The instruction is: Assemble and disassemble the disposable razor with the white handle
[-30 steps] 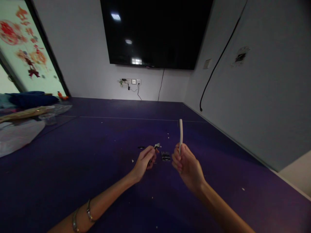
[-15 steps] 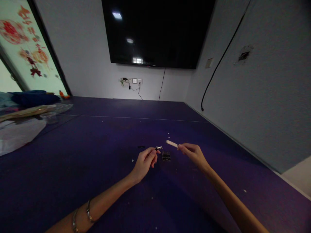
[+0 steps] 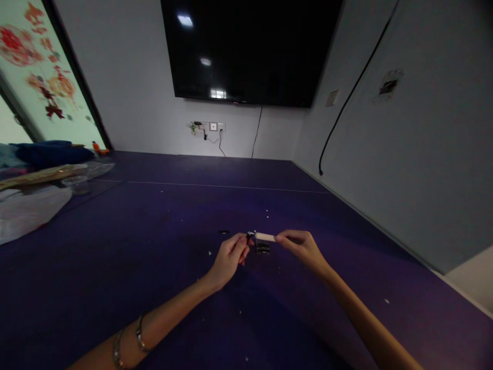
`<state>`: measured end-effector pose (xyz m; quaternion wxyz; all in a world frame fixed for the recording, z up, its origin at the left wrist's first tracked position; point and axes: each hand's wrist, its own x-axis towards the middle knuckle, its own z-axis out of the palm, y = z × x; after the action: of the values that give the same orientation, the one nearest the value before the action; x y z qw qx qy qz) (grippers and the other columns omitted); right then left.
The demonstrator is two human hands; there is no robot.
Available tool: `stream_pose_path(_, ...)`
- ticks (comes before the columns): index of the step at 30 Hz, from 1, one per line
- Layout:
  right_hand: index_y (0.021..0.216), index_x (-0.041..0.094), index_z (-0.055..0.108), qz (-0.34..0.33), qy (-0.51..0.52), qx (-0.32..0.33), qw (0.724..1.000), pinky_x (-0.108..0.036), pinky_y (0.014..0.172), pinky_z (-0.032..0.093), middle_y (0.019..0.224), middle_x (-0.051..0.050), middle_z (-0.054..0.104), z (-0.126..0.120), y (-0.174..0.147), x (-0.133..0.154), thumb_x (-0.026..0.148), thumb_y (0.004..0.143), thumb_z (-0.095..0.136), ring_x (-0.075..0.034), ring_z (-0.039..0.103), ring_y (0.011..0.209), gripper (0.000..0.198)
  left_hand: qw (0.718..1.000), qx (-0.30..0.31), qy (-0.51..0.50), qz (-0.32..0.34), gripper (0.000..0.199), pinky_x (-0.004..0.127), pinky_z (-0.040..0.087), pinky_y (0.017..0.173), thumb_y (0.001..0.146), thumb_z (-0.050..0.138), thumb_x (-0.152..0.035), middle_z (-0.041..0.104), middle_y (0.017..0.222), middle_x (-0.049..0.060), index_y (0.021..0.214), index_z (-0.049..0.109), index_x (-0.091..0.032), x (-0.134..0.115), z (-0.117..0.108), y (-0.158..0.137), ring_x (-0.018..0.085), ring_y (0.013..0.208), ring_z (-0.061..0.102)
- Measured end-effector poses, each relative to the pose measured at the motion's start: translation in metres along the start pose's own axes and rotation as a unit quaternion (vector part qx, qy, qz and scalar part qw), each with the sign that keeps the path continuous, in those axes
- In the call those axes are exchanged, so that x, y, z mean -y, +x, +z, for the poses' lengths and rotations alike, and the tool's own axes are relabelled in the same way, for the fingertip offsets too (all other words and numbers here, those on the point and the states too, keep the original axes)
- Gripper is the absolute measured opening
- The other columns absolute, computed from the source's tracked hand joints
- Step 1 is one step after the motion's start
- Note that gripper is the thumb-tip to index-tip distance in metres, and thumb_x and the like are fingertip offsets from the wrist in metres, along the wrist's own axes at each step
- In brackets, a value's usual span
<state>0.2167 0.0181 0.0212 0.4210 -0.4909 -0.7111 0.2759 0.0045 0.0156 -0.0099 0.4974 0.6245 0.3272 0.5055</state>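
My left hand (image 3: 230, 257) pinches a small black piece with a shiny silvery end (image 3: 250, 236); its exact kind is too small to make out. My right hand (image 3: 302, 247) grips a pale, flat wooden-looking stick (image 3: 265, 237) by one end, between thumb and fingers. The stick's free tip points left and lies close to the silvery end; whether they touch I cannot tell. Beneath the stick, a small black square case (image 3: 263, 248) rests on the dark purple surface (image 3: 162, 288), partly covered by it. A short black strip (image 3: 224, 232) lies just beyond my left hand.
White scraps (image 3: 267, 213) are scattered over the surface. At the far left lie a white plastic bag (image 3: 34, 210) and blue cloth (image 3: 54, 154). A large television (image 3: 250, 51) hangs on the back wall above sockets (image 3: 213, 126). A black cable (image 3: 348, 100) runs down the right wall.
My right hand has moved left and slightly down, bringing the stick's tip up to the piece in my left hand. The left hand has stayed almost in place.
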Motion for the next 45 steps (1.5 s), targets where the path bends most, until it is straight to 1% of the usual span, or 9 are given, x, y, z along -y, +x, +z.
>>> stream_pose_path(4, 0.07, 0.016, 0.07, -0.003, 0.008, -0.003, 1.0, -0.024, 0.055, 0.037, 0.062, -0.002, 0.063, -0.001, 0.001, -0.006, 0.047, 0.075, 0.058, -0.015, 0.054, 0.06, 0.033, 0.994, 0.011, -0.097, -0.058, 0.035, 0.017, 0.023, 0.037, 0.085, 0.045, -0.048, 0.035, 0.051, -0.008, 0.08, 0.053, -0.014, -0.007, 0.005, -0.004, 0.003, 0.039, 0.027)
stream_pose_path(10, 0.067, 0.017, 0.069, -0.008, 0.025, -0.027, 0.999, -0.025, 0.055, 0.039, 0.062, -0.003, 0.064, 0.0, -0.001, 0.005, 0.044, 0.074, 0.06, -0.016, 0.055, 0.06, 0.03, 0.957, 0.048, -0.244, -0.15, 0.034, 0.015, 0.014, 0.032, 0.085, 0.046, -0.048, 0.034, 0.046, -0.009, 0.079, 0.051, -0.015, -0.015, 0.014, -0.011, 0.002, 0.033, 0.02)
stream_pose_path(18, 0.068, 0.016, 0.068, -0.004, 0.048, -0.026, 0.999, -0.026, 0.059, 0.041, 0.065, -0.003, 0.064, 0.0, 0.0, -0.005, 0.042, 0.073, 0.062, -0.016, 0.057, 0.064, 0.027, 0.921, 0.088, -0.318, -0.209, 0.035, 0.014, 0.013, 0.03, 0.087, 0.044, -0.048, 0.033, 0.042, -0.009, 0.078, 0.052, -0.015, -0.023, 0.018, -0.017, 0.002, 0.031, 0.017)
stream_pose_path(23, 0.067, 0.017, 0.067, -0.032, 0.052, -0.031, 0.998, -0.026, 0.06, 0.041, 0.066, -0.003, 0.064, 0.002, -0.002, 0.004, 0.042, 0.074, 0.062, -0.016, 0.057, 0.065, 0.027, 0.912, 0.101, -0.331, -0.22, 0.034, 0.014, 0.013, 0.029, 0.086, 0.046, -0.046, 0.034, 0.042, -0.008, 0.077, 0.053, -0.015, -0.02, 0.016, -0.017, 0.002, 0.031, 0.017)
stream_pose_path(27, 0.067, 0.017, 0.068, -0.025, 0.039, -0.021, 0.999, -0.027, 0.061, 0.041, 0.066, -0.003, 0.064, 0.003, -0.001, -0.003, 0.043, 0.074, 0.062, -0.017, 0.057, 0.065, 0.028, 0.917, 0.11, -0.32, -0.21, 0.034, 0.014, 0.013, 0.029, 0.086, 0.045, -0.046, 0.033, 0.042, -0.008, 0.076, 0.052, -0.015, -0.02, 0.017, -0.018, 0.002, 0.031, 0.017)
stream_pose_path(32, 0.067, 0.016, 0.068, 0.0, 0.016, -0.052, 0.999, -0.025, 0.055, 0.039, 0.061, -0.002, 0.061, -0.004, 0.004, -0.017, 0.047, 0.075, 0.058, -0.016, 0.054, 0.061, 0.033, 0.941, 0.072, -0.283, -0.173, 0.034, 0.015, 0.014, 0.031, 0.086, 0.045, -0.047, 0.033, 0.045, -0.008, 0.079, 0.052, -0.015, -0.021, 0.013, -0.014, 0.003, 0.033, 0.02)
stream_pose_path(37, 0.06, 0.016, 0.065, -0.01, -0.046, -0.069, 0.997, -0.024, 0.048, 0.031, 0.052, 0.0, 0.052, -0.014, 0.002, 0.003, 0.051, 0.078, 0.053, -0.013, 0.046, 0.052, 0.041, 0.977, 0.05, -0.164, -0.128, 0.032, 0.017, 0.018, 0.035, 0.082, 0.051, -0.048, 0.035, 0.051, -0.008, 0.082, 0.051, -0.016, -0.013, 0.008, -0.007, 0.003, 0.038, 0.024)
stream_pose_path(42, 0.068, 0.018, 0.07, -0.04, -0.123, -0.08, 0.988, -0.025, 0.049, 0.031, 0.057, -0.002, 0.06, -0.015, -0.005, 0.027, 0.049, 0.08, 0.053, -0.014, 0.05, 0.052, 0.038, 0.997, 0.05, -0.019, -0.049, 0.029, 0.021, 0.032, 0.048, 0.082, 0.051, -0.044, 0.039, 0.057, -0.006, 0.08, 0.052, -0.016, -0.003, 0.005, -0.006, 0.008, 0.05, 0.036)
stream_pose_path(45, 0.071, 0.02, 0.072, -0.077, -0.148, -0.064, 0.984, -0.026, 0.051, 0.033, 0.06, -0.003, 0.065, -0.009, -0.011, 0.039, 0.048, 0.08, 0.054, -0.014, 0.052, 0.052, 0.034, 0.998, 0.049, 0.043, 0.004, 0.026, 0.023, 0.034, 0.058, 0.084, 0.049, -0.041, 0.046, 0.066, -0.002, 0.082, 0.055, -0.016, 0.0, 0.006, -0.007, 0.011, 0.061, 0.041)
